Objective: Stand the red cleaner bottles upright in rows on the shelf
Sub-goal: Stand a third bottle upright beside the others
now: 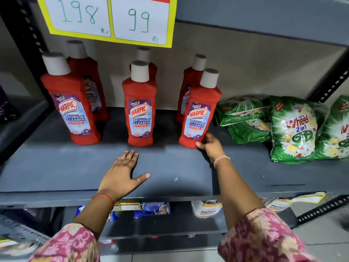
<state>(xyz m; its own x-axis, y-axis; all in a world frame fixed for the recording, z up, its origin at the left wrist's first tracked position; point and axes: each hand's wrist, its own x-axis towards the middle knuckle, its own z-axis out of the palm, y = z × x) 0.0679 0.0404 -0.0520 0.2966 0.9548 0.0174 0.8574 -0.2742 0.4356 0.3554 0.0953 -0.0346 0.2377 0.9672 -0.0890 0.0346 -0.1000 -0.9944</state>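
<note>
The left hand (124,170) lies open and flat on the shelf (56,167), while the right hand (209,145), farther in, grips the base of the rightmost front Harpic bottle (200,110), upright just above its fingers.

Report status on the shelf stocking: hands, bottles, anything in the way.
Left hand open, flat on shelf. Right hand gripping base of front right Harpic bottle. Six bottles upright, three rows of two. Wheel detergent packs crowd the right side.
</note>
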